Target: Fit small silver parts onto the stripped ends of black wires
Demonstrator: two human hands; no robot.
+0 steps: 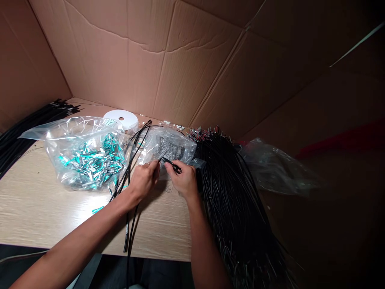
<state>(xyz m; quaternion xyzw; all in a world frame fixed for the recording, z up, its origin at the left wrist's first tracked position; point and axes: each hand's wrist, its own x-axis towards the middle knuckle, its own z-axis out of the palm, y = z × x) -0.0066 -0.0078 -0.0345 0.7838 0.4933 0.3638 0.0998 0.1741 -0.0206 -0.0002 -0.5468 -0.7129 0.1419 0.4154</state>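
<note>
Fingers of the right hand (185, 178) tight around a small pointed black tool (175, 167), tip at ten o'clock, close to the left hand (143, 177), its fingers curled into a pinch, anything held there too small to tell. At twelve o'clock, just beyond both hands, a clear bag (189, 141) of fine silvery pieces. At ten o'clock from the left hand, a larger bag (60, 136) of teal-and-silver strips; at four from the right, a thick bundle of black cables (231, 188).
</note>
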